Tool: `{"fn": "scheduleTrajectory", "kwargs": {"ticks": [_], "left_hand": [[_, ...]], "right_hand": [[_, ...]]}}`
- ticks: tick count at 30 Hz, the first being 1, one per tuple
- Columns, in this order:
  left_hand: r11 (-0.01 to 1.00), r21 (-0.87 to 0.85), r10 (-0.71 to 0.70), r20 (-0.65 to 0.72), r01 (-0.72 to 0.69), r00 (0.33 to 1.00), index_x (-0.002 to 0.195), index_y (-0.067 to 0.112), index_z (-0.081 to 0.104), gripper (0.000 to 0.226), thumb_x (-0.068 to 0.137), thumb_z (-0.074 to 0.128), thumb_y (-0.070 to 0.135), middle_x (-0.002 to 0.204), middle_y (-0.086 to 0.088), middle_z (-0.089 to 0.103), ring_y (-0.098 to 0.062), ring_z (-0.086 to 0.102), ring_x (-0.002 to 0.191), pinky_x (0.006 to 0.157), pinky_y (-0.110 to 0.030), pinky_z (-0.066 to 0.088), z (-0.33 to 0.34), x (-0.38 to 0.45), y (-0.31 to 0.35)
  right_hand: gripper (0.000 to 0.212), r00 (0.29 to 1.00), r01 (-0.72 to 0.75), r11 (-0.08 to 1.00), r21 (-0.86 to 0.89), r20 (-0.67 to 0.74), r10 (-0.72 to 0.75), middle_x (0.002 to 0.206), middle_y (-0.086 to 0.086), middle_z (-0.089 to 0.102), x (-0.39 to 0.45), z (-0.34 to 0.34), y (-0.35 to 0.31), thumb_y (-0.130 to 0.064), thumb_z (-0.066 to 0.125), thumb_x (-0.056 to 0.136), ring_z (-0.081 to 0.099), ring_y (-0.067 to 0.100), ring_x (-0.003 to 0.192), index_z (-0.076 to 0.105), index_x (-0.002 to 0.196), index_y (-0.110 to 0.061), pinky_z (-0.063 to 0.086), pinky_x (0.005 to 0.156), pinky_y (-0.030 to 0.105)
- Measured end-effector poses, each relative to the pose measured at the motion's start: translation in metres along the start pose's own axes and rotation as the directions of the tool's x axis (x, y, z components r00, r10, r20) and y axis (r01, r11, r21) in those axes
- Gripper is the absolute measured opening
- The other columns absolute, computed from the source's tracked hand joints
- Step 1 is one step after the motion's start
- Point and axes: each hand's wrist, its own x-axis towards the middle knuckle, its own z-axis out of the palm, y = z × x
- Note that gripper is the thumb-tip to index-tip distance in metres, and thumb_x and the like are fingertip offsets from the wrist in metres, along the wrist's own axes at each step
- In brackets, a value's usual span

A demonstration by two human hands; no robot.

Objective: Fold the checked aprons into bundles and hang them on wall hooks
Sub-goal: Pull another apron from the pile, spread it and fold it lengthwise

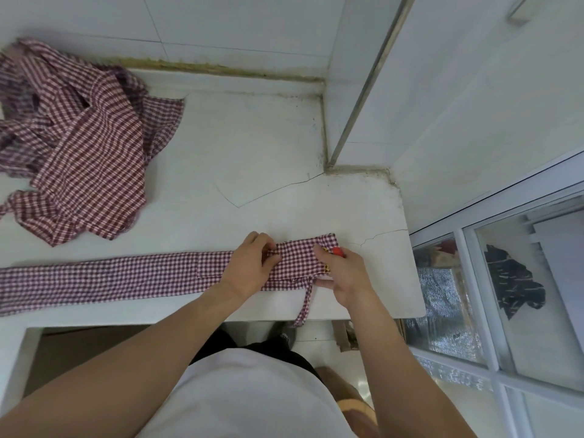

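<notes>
A checked apron [136,276], folded lengthwise into a long narrow band, was laid along the near edge of a white stone counter [252,147], its right end turned back on itself near the counter's right corner. The left hand [249,267] was placed on the band just left of this turned end, its fingers curled and pinching the upper edge of the cloth. The right hand [344,273] was set at the band's right end, the thumb pressed on top of the fabric and the fingers tucked at the end of it, so that the cloth was gripped; a small red and yellow detail [337,251] was seen beside this hand, its nature not determinable. A narrow apron tie [305,303] was hung from the band over the counter's front edge. A heap of loose checked aprons [72,143] was left unfolded on the far left of the counter, well apart from both hands, against a white tiled wall [237,30]. A window frame [474,279] was visible at the right
</notes>
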Motion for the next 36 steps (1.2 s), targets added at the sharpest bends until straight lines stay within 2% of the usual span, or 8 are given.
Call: {"fn": "scheduleTrajectory", "kwargs": {"ticks": [10,18,22,25,28,31,34,36], "left_hand": [[0.988,-0.14,-0.045,0.104,0.059,0.994,0.107,0.015,0.06,0.024,0.088,0.072,0.022,0.101,0.001,0.059,-0.012,0.055,0.091,0.086,-0.029,0.048,0.023,0.011,0.026],[0.955,-0.082,-0.277,0.101,0.286,0.955,0.082,0.013,0.056,0.019,0.084,0.074,0.018,0.074,0.005,0.058,-0.006,0.052,0.065,0.058,-0.023,0.041,0.019,0.035,0.049],[0.512,-0.517,-0.401,0.563,0.686,0.723,0.095,-0.001,0.067,0.011,0.095,0.055,-0.003,0.106,-0.023,0.07,-0.025,0.068,0.081,0.075,-0.036,0.061,0.003,0.049,0.036],[0.188,-0.527,-0.266,0.785,0.829,0.56,0.106,-0.002,0.059,0.035,0.103,0.042,0.029,0.095,-0.019,0.07,-0.03,0.067,0.087,0.076,-0.042,0.057,-0.026,0.054,0.025],[0.437,-0.31,-0.26,0.856,0.844,0.448,0.12,0.0,0.059,0.067,0.088,0.06,0.058,0.116,-0.021,0.069,-0.036,0.065,0.11,0.095,-0.046,0.053,-0.047,0.067,0.018],[0.892,0.05,-0.351,0.703,0.45,0.618,0.125,0.01,0.064,0.064,0.085,0.064,0.06,0.122,-0.011,0.065,-0.027,0.062,0.109,0.099,-0.041,0.051,-0.047,0.079,0.013],[0.969,0.202,-0.238,0.621,0.141,0.747,0.124,0.008,0.061,0.05,0.099,0.05,0.05,0.121,-0.008,0.061,-0.02,0.057,0.103,0.087,-0.03,0.045,-0.044,0.083,0.011],[0.974,0.212,-0.197,0.605,0.082,0.772,0.118,0.009,0.061,0.037,0.103,0.047,0.04,0.119,-0.009,0.062,-0.019,0.055,0.096,0.081,-0.028,0.041,-0.041,0.082,0.01]], "right_hand": [[0.031,0.998,0.046,0.999,0.013,-0.039,-0.046,0.111,0.013,0.072,0.009,-0.029,-0.022,-0.006,0.074,0.086,0.069,0.026,0.098,0.065,0.115,0.0,0.061,0.077,0.041],[0.034,0.853,0.51,0.775,-0.373,0.103,-0.511,0.096,-0.01,0.074,-0.024,0.001,-0.019,-0.015,0.087,0.074,0.069,0.004,0.089,0.072,0.103,-0.025,0.058,0.077,0.021],[0.045,0.815,0.555,0.674,-0.488,0.156,-0.558,0.108,-0.015,0.07,-0.026,0.01,-0.004,-0.021,0.086,0.075,0.066,0.0,0.096,0.068,0.115,-0.027,0.056,0.084,0.023],[0.055,0.805,0.57,0.649,-0.504,0.185,-0.563,0.119,-0.012,0.067,-0.025,0.02,0.009,-0.028,0.085,0.076,0.064,0.002,0.104,0.062,0.126,-0.027,0.056,0.089,0.026],[0.066,0.776,0.628,0.541,-0.56,0.39,-0.496,0.142,-0.002,0.055,-0.021,0.033,0.031,-0.021,0.082,0.078,0.052,0.008,0.128,0.055,0.138,-0.017,0.043,0.109,0.028],[0.059,0.732,0.68,0.469,-0.564,0.487,-0.476,0.149,0.004,0.046,-0.02,0.04,0.052,-0.003,0.069,0.078,0.04,0.013,0.139,0.057,0.136,-0.008,0.028,0.119,0.027],[0.033,0.706,0.616,0.569,-0.545,0.062,-0.705,0.122,-0.001,0.063,-0.021,0.045,0.063,0.003,0.063,0.079,0.056,0.013,0.118,0.07,0.108,-0.011,0.044,0.107,0.034],[0.031,0.758,0.447,0.723,-0.527,-0.206,-0.619,0.117,-0.003,0.059,-0.023,0.046,0.06,-0.008,0.068,0.085,0.055,0.013,0.11,0.062,0.114,-0.016,0.047,0.101,0.038]]}}
